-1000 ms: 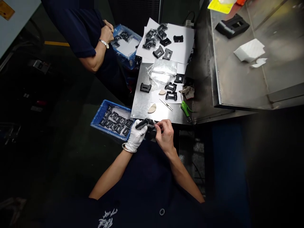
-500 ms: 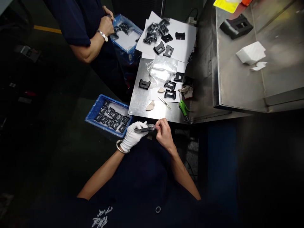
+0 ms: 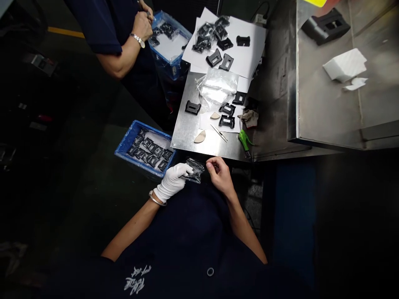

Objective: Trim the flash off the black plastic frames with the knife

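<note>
My left hand (image 3: 173, 180), in a white glove, grips a black plastic part in a clear plastic bag (image 3: 195, 170) by its left side. It is held in front of my body, just off the table's near edge. My bare right hand (image 3: 220, 174) is beside the bag's right edge, fingers bent and thumb a little apart; no firm grip on the bag shows. A blue bin (image 3: 120, 151) left of my left hand contains several bagged black parts (image 3: 150, 145). Unbagged black parts (image 3: 226, 121) lie on the metal table (image 3: 183, 128) ahead.
Tweezers (image 3: 219, 133), tan wedge-shaped pieces (image 3: 200, 136), clear empty bags (image 3: 218, 85) and a green-handled tool (image 3: 245, 140) lie on the table. A co-worker's hand (image 3: 142, 27) is by another blue bin (image 3: 170, 62). A raised metal bench (image 3: 314, 120) stands at right.
The bagged part has turned from edge-on to show its flat face. My right hand has loosened from the bag's edge and shifted slightly right. The view has shifted a little.
</note>
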The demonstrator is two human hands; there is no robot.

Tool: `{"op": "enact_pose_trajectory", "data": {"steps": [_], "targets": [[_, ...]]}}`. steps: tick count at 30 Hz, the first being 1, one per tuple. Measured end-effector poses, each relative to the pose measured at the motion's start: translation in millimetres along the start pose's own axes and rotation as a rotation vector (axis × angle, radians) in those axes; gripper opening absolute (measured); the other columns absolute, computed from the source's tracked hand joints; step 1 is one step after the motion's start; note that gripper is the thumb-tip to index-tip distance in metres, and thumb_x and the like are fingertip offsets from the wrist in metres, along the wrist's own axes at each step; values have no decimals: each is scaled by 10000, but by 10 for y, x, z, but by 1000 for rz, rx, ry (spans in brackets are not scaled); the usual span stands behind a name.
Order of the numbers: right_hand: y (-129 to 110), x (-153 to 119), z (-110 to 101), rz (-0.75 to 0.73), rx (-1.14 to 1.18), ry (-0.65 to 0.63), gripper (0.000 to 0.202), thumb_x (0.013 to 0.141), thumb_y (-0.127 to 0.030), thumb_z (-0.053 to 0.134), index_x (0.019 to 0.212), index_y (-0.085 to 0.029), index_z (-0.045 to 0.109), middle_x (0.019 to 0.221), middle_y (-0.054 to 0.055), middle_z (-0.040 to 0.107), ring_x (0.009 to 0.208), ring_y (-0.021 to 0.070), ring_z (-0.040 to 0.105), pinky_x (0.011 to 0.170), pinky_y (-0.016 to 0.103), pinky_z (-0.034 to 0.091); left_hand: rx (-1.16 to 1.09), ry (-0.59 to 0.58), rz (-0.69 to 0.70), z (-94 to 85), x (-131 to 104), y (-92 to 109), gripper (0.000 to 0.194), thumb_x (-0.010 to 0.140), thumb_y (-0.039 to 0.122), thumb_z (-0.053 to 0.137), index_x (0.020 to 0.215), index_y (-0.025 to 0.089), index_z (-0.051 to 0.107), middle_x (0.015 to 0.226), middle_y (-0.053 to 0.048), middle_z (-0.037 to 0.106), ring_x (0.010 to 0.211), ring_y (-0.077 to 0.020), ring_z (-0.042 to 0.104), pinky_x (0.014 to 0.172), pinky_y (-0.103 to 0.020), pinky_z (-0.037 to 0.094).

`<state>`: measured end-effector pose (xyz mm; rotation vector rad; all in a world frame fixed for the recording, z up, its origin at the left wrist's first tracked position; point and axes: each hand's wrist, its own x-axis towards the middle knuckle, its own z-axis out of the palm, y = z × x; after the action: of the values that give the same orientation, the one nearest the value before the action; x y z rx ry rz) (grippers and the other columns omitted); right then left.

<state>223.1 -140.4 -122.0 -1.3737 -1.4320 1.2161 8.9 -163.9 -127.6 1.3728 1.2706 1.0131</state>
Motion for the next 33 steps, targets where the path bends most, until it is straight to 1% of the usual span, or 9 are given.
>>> {"op": "enact_pose_trajectory", "data": {"steps": [3,11,13,15,17,19,22,27,33], "targets": [[32,-20,26,31,22,-106,189,930,-387,663,856,-213,656,922,40,609,795,162,577,683,281,462,71,2,60,3,-11,15,457,649,-23,565,915,252,815,969,-65,781,926,-230,704,867,-346,536],[397,142,223,178,304,-66,315,904,-492,622,782,-216,533,879,64,690,762,172,603,722,309,488,87,12,105,-14,-178,-58,265,774,24,615,909,206,753,1034,-77,784,1043,-239,729,948,-392,572],[416,169,289,171,179,-32,266,916,-444,579,785,-223,507,779,34,648,694,163,572,683,301,467,151,66,63,-21,-225,-110,147,810,110,696,926,199,714,1071,-84,769,1053,-244,726,951,-405,579],[378,170,369,98,-29,14,190,920,-355,533,786,-226,495,732,8,588,658,155,531,665,296,436,286,128,-17,-22,-259,-153,289,793,203,784,1065,201,687,1177,-99,736,1109,-261,704,987,-426,569],[318,156,471,1,-170,-57,139,914,-285,513,789,-225,506,725,-1,555,657,152,513,668,295,417,409,141,-91,-29,-280,-186,506,778,247,820,1249,212,637,1253,-103,703,1150,-269,682,1027,-436,552],[278,148,598,-20,-179,-160,131,917,-265,511,791,-224,513,718,-5,549,646,147,508,647,285,411,442,81,-140,-64,-285,-216,445,854,259,762,1280,229,641,1206,-79,722,1106,-240,693,1013,-397,553],[289,191,843,129,-29,-231,171,947,-318,504,802,-228,501,688,-17,539,593,134,499,571,259,405,449,1,-215,-213,-272,-268,156,984,256,601,1068,225,729,1025,-44,757,951,-185,714,893,-308,559],[258,383,1353,247,8,-293,240,937,-405,544,787,-226,488,666,-24,531,570,126,502,538,248,409,489,0,-320,-638,-246,-360,210,899,309,716,1097,239,717,970,-44,756,900,-236,704,791,-321,516],[54,737,1974,378,-57,-780,166,909,-345,556,813,-220,504,720,11,659,582,140,606,571,263,472,402,25,-500,-1057,-247,-592,210,901,373,670,1039,216,685,857,-58,751,763,-227,708,638,-286,421]]}}
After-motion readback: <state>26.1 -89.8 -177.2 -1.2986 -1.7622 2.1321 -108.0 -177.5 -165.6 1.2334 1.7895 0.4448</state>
